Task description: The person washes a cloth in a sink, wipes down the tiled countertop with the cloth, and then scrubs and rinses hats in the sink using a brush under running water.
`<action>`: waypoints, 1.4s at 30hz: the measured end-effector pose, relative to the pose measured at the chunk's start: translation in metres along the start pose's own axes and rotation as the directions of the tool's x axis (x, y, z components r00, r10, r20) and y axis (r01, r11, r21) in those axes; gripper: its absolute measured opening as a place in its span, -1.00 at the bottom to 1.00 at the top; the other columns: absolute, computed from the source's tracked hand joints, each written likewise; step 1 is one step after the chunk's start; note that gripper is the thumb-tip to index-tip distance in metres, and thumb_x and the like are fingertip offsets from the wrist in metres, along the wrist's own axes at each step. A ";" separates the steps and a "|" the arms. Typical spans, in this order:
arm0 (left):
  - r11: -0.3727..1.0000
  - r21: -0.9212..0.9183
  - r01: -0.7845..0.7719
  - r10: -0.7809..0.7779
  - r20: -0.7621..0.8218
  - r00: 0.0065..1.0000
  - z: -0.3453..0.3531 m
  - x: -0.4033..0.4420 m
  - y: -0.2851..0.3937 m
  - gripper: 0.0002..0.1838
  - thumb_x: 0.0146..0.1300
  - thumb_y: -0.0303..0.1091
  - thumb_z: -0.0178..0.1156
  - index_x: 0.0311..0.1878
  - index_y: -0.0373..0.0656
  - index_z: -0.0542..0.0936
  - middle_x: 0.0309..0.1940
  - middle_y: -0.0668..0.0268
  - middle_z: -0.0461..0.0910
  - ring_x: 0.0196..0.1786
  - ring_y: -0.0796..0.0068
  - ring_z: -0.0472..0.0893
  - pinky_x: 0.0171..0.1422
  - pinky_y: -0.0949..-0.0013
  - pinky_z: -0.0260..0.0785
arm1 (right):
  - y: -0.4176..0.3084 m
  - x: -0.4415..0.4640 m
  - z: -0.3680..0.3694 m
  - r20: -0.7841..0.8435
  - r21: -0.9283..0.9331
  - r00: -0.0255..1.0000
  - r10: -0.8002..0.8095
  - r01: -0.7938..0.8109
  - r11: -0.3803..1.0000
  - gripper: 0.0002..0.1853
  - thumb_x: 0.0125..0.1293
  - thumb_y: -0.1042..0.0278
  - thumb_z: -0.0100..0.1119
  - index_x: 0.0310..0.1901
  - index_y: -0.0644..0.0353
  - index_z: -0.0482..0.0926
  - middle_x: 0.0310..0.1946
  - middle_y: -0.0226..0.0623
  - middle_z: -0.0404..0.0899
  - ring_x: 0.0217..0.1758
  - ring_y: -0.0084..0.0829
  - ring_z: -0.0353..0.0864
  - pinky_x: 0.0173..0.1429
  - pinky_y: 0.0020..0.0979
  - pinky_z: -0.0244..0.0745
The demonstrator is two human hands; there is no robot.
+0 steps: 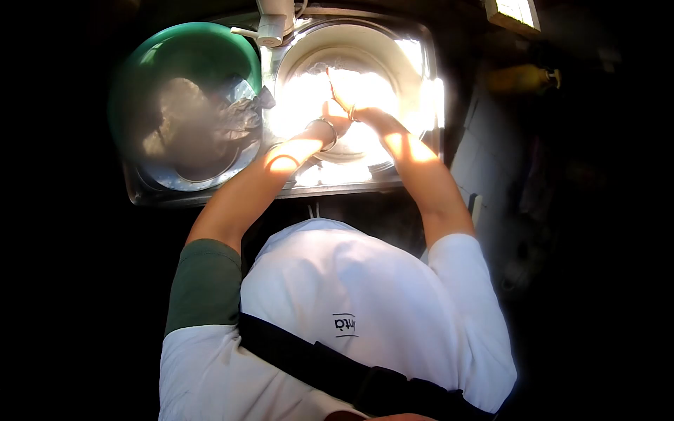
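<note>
Both hands are inside a large pale round basin [293, 50] in the right bowl of the sink. My left hand [338, 123], with a bracelet at its wrist, reaches in from the lower left. Beside it, my right hand [342, 100] comes in from the right, also with a bracelet. The two hands are close together, perhaps touching. Strong sunlight bleaches the fingers and the basin's middle white, so anything held there cannot be made out.
A green basin [247, 50] with crumpled cloth [241, 119] stands over the left sink bowl. A white faucet [271, 28] rises at the back between the bowls. The steel sink edge [365, 188] runs in front of me. A yellow bottle [519, 78] lies at the right.
</note>
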State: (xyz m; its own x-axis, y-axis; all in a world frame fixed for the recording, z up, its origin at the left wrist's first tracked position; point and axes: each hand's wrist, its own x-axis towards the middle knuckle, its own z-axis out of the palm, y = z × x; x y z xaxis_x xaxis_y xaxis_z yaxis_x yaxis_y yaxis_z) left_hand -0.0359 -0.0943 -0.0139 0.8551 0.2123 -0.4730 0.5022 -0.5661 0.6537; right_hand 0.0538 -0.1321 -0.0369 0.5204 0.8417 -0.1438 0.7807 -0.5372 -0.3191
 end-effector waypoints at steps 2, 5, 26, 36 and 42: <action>0.993 0.052 0.107 -0.107 0.002 0.994 0.006 -0.001 0.002 -0.67 0.18 -0.29 -0.08 -0.05 -0.16 0.53 -0.13 0.10 0.58 -0.04 0.25 0.55 0.06 0.20 0.34 | 0.008 -0.006 0.011 0.086 -0.058 0.995 0.043 -0.038 0.998 -0.72 0.25 0.26 -0.14 -0.37 0.26 0.53 -0.41 -0.07 0.57 -0.33 -0.22 0.56 -0.15 -0.30 0.44; 0.971 -0.108 0.214 -0.208 0.063 0.976 -0.014 -0.029 0.018 -0.68 0.17 -0.27 -0.04 -0.09 -0.21 0.53 -0.21 0.04 0.59 -0.13 0.15 0.59 -0.04 0.26 0.42 | 0.011 -0.033 0.001 0.295 -0.003 0.946 0.135 -0.141 0.990 -0.75 0.23 0.30 -0.12 -0.36 0.27 0.53 -0.39 -0.04 0.56 -0.31 -0.21 0.56 -0.16 -0.30 0.45; 0.206 -0.954 0.218 0.303 0.274 0.913 -0.051 -0.128 -0.005 -0.31 0.02 -0.23 0.32 0.18 -0.17 0.21 0.00 0.25 0.39 0.02 0.41 0.44 -0.02 0.27 0.40 | -0.083 -0.164 -0.068 -0.151 0.984 0.821 0.550 0.072 0.162 -0.61 0.42 0.31 -0.30 0.11 0.42 0.32 -0.11 -0.20 0.49 -0.04 -0.48 0.46 0.07 -0.50 0.35; 0.336 -0.942 -0.022 0.222 0.056 0.974 -0.070 -0.135 0.013 -0.64 0.25 -0.39 0.10 0.10 -0.13 0.33 -0.01 0.38 0.46 -0.05 0.59 0.48 -0.08 0.49 0.35 | -0.074 -0.215 -0.073 -0.056 0.971 0.805 0.591 -0.095 0.221 -0.67 0.37 0.22 -0.12 0.03 0.26 0.40 -0.29 -0.27 0.48 -0.21 -0.51 0.50 -0.07 -0.53 0.43; 0.428 -0.886 -0.175 0.349 -0.017 0.937 -0.049 -0.170 0.079 -0.71 0.28 -0.52 -0.01 0.08 -0.28 0.39 -0.04 0.28 0.45 0.01 0.55 0.45 0.14 0.46 0.27 | -0.087 -0.265 -0.092 -0.451 0.773 0.722 0.525 0.022 0.634 -0.09 0.07 0.02 0.27 0.34 0.17 -0.03 0.16 0.07 0.22 0.17 -0.10 0.34 0.27 -0.27 0.21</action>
State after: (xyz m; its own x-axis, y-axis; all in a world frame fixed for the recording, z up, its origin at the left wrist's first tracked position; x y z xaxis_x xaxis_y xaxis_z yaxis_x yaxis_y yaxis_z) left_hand -0.1350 -0.1366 0.1470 0.9785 0.0150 -0.2055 0.1796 0.4263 0.8866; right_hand -0.1197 -0.3132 0.1151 0.9416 0.3011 0.1510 0.2389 -0.2810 -0.9295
